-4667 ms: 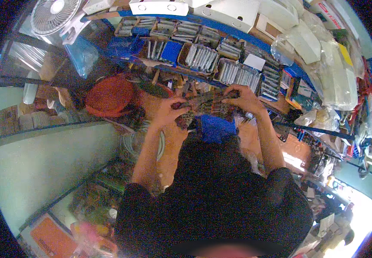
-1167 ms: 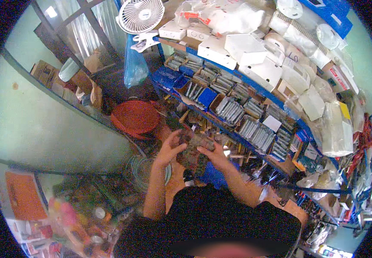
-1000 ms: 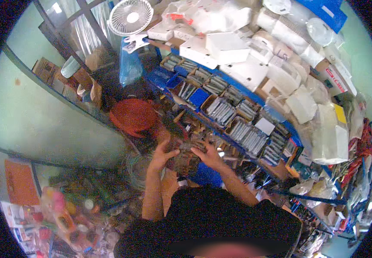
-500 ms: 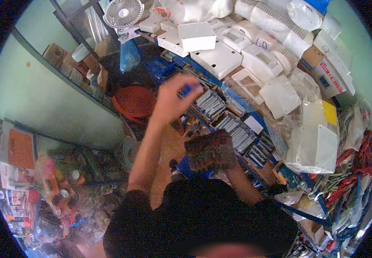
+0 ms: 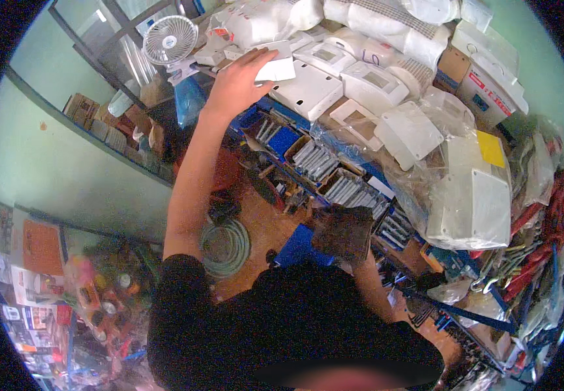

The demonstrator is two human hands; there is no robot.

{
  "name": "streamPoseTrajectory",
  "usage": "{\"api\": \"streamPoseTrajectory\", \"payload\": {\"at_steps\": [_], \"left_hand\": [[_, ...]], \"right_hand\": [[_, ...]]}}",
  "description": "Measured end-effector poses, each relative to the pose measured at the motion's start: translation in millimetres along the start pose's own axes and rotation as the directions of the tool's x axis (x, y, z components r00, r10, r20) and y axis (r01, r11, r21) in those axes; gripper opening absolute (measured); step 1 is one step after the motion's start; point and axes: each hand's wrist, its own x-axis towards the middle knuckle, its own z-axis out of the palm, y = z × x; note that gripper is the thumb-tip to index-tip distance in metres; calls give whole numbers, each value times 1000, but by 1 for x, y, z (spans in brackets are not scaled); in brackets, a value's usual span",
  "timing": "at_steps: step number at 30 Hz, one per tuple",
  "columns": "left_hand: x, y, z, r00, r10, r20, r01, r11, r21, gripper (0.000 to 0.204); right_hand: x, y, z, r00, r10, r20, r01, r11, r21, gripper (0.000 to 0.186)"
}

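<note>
Over shelving (image 5: 347, 155), half-spread left hand (image 5: 233, 91) touches white box (image 5: 283, 69); right (image 5: 361, 262) holds bundle (image 5: 344, 236).

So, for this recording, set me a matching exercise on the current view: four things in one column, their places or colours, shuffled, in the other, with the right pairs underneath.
Column one
1. Left hand
2. Dark brown piece
3. Fan
4. Coil

Column two
A. White, at the upper left
B. Pale greenish loops
C. Fingers over a white box
D. At the end of the right forearm

Pairs: 1-C, 2-D, 3-A, 4-B
</note>
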Motion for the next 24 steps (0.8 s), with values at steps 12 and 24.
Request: {"api": "streamPoseTrajectory", "payload": {"at_steps": [12, 24], "left_hand": [[-64, 77, -66, 841, -530, -105, 248, 551, -797, 56], [-187, 129, -53, 802, -594, 64, 268, 262, -927, 75]], "right_hand": [[43, -73, -63, 910, -4, -414, 357, 513, 780, 100], [100, -136, -54, 851, 1, -525, 520, 145, 842, 107]]}}
